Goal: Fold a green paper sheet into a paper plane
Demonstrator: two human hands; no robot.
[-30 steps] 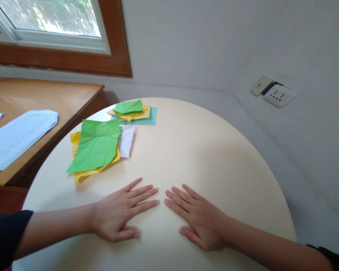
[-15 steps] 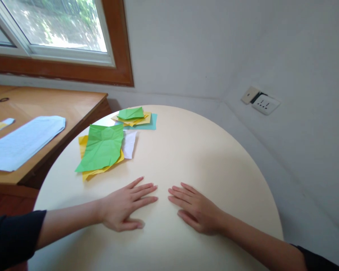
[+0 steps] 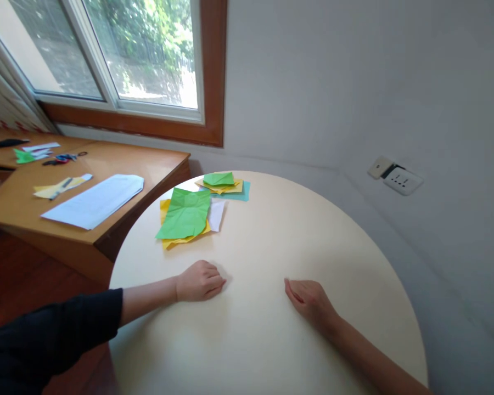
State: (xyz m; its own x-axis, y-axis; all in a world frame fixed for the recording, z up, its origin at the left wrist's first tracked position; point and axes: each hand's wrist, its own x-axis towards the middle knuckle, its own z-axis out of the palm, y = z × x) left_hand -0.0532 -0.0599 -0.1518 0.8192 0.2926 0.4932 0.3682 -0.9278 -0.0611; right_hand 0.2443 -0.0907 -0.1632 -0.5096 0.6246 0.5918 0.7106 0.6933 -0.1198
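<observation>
My left hand [image 3: 200,281] is closed in a fist, resting on the round cream table [image 3: 255,345]. To its right, past a gap of bare tabletop, my right hand [image 3: 310,299] lies on its side with fingers curled in. No object shows in either hand. Beyond my left hand is a creased green sheet of paper [image 3: 187,211] on top of yellow paper [image 3: 177,243], with a white piece of paper [image 3: 218,214] poking out at the right. Farther back, a smaller folded green paper [image 3: 218,179] tops a stack of yellow and tan pieces over a blue-green sheet [image 3: 246,190].
A wooden desk [image 3: 156,160] stands at the left, holding a stack of white sheets [image 3: 96,200], scissors [image 3: 63,158] and paper scraps. Behind are a window [image 3: 156,55] and a white wall with a socket [image 3: 402,180].
Both hands were flat with fingers spread; now they are closed and farther apart. The view has swung left and up, showing more of the desk and window. The papers lie as before.
</observation>
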